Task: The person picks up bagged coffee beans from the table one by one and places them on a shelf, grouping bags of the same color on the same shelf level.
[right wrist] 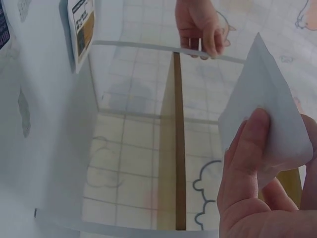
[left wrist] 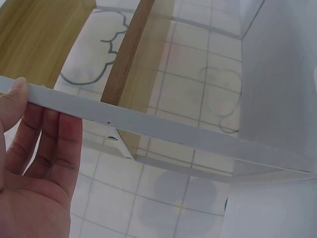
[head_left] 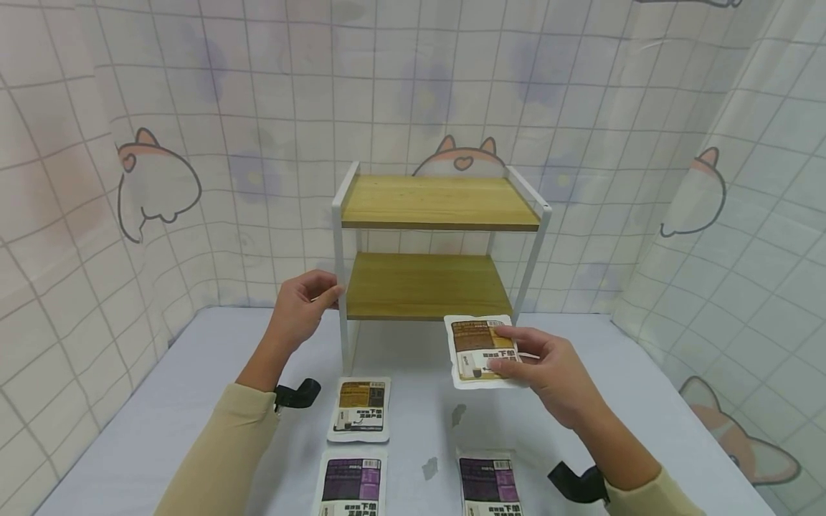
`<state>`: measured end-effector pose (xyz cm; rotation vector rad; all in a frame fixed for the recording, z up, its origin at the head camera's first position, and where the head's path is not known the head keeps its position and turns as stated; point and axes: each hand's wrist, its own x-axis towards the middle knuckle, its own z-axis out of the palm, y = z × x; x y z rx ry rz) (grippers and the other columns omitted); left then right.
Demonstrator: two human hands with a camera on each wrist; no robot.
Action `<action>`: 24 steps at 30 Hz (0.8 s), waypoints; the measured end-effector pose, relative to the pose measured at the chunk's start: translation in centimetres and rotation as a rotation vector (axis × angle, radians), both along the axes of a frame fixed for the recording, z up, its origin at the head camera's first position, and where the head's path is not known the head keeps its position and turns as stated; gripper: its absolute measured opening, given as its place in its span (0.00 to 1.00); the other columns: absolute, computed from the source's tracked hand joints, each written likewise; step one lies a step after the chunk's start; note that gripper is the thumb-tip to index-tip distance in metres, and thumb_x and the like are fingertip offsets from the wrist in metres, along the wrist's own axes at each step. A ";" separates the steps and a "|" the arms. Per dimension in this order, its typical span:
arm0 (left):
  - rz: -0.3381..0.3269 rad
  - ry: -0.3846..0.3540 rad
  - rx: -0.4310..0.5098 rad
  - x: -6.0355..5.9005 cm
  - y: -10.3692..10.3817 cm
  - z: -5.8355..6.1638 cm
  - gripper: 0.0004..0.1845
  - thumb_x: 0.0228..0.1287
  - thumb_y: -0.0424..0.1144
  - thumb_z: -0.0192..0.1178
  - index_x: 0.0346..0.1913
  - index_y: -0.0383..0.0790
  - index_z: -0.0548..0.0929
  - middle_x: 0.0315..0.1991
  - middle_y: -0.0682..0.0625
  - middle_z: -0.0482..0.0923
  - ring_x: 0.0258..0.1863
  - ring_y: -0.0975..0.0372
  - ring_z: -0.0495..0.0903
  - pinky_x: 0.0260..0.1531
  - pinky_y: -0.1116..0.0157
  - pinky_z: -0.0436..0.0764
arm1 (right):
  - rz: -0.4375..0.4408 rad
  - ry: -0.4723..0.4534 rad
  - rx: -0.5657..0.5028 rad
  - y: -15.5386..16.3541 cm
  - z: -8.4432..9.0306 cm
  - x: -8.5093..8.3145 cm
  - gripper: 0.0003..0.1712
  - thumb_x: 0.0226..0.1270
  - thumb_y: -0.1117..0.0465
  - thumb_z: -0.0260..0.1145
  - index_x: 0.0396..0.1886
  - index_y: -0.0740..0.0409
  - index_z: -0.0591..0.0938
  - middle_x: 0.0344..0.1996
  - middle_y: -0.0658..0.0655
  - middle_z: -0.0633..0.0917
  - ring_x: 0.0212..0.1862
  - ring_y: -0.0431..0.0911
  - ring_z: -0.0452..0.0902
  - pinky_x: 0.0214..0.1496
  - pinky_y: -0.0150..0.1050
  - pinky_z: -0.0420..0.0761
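My left hand (head_left: pixel 303 308) grips the white left front post (left wrist: pixel 163 129) of a two-tier shelf (head_left: pixel 439 201) with wooden boards, thumb on one side and fingers behind. In the head view my right hand (head_left: pixel 555 373) pinches a flat white packet (head_left: pixel 474 344) with a brown-and-yellow label, held up before the shelf's lower right corner. From the right wrist view the packet's plain white back (right wrist: pixel 270 99) shows, with fingertips pressed on it. A similar brown-labelled packet (head_left: pixel 360 405) lies on the table near the shelf's left front leg.
Two purple-labelled packets (head_left: pixel 351 480) (head_left: pixel 490 484) lie at the table's near edge, partly cut off. Grey patches (head_left: pixel 458 414) mark the white tabletop (head_left: pixel 581 358). A checked curtain (head_left: pixel 258 107) with cartoon animals surrounds the table behind and at both sides.
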<state>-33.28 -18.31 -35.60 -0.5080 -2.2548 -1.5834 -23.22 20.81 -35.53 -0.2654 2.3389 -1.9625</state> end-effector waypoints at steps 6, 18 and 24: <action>0.003 -0.005 -0.005 0.0 0.0 0.0 0.10 0.72 0.41 0.64 0.48 0.39 0.86 0.44 0.41 0.86 0.39 0.60 0.86 0.43 0.70 0.86 | 0.013 -0.007 -0.020 0.3 0.6 -0.2 0.39 0.63 0.62 0.77 0.73 0.61 0.73 0.65 0.68 0.74 0.52 0.50 0.83 0.52 0.37 0.88; -0.009 0.002 -0.004 0.0 0.0 0.0 0.13 0.73 0.42 0.64 0.51 0.36 0.85 0.46 0.40 0.87 0.39 0.61 0.86 0.43 0.70 0.86 | 0.040 0.030 -0.022 0.5 2.4 -0.4 0.39 0.63 0.63 0.76 0.72 0.62 0.73 0.64 0.68 0.74 0.52 0.51 0.84 0.52 0.38 0.88; 0.002 -0.001 -0.006 0.0 0.0 -0.1 0.11 0.72 0.42 0.65 0.49 0.38 0.86 0.44 0.41 0.86 0.39 0.60 0.86 0.43 0.69 0.87 | 0.031 0.045 -0.004 0.6 3.1 -0.6 0.38 0.63 0.62 0.77 0.72 0.59 0.74 0.65 0.66 0.74 0.54 0.52 0.83 0.52 0.37 0.87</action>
